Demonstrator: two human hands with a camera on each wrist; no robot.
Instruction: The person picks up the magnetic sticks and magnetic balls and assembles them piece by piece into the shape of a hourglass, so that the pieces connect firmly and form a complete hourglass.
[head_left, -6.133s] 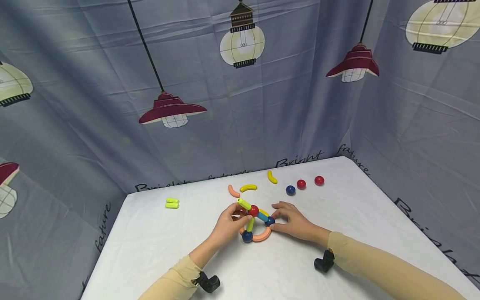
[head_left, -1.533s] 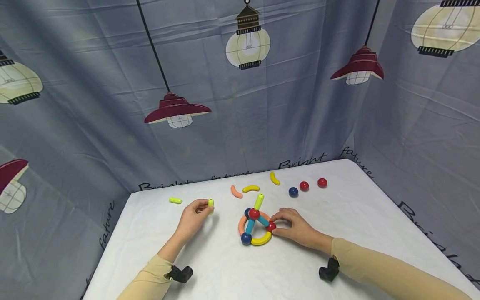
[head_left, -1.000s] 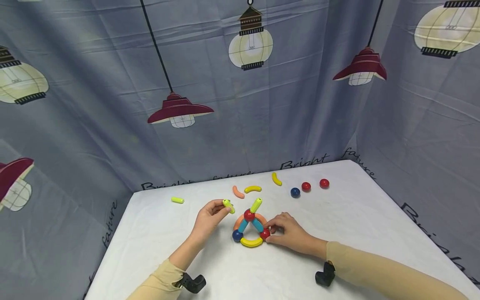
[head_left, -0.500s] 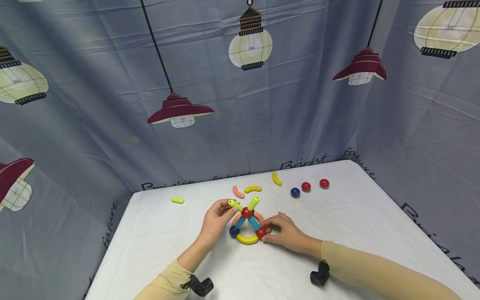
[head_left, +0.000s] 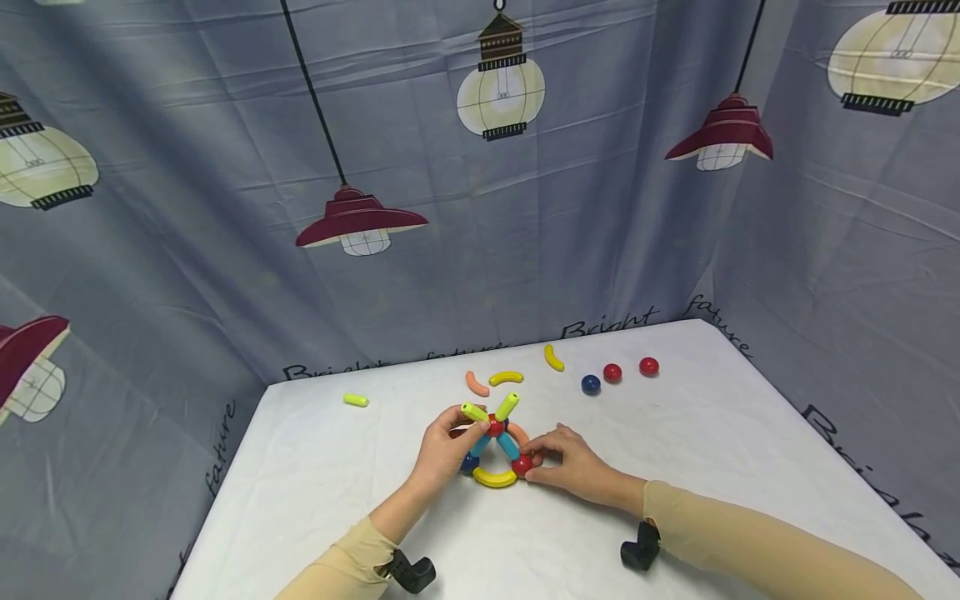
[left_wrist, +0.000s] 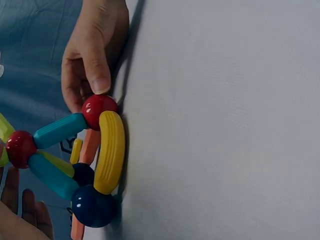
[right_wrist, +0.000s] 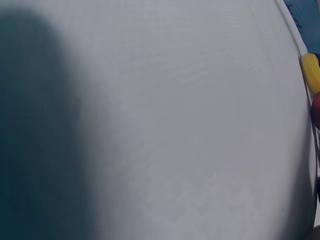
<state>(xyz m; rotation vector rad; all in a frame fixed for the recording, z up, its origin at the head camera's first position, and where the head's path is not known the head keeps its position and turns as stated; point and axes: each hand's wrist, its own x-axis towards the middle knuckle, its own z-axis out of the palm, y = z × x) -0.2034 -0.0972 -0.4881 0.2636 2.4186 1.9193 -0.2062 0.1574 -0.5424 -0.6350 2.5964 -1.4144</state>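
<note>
Left green stick [head_left: 474, 412]: a second ago it is apart from the frame [head_left: 508, 447]; now it slants up from the top red ball [head_left: 496, 427], touching it.
Effect: with the right green stick [head_left: 507, 406] beside it, the two make a V, so this join looks made or nearly so.
Left hand [head_left: 442, 447]: lower than half a second ago, its grip narrow, thumb and fingers pinching the top red ball; some fingertips are hidden.
Right hand [head_left: 576, 468]: low, forearm slanting in, its grip holding the lower red ball [head_left: 522, 466], apparently for steadiness.
Frame's place: on the surface [head_left: 315, 475], between both hands.
</note>
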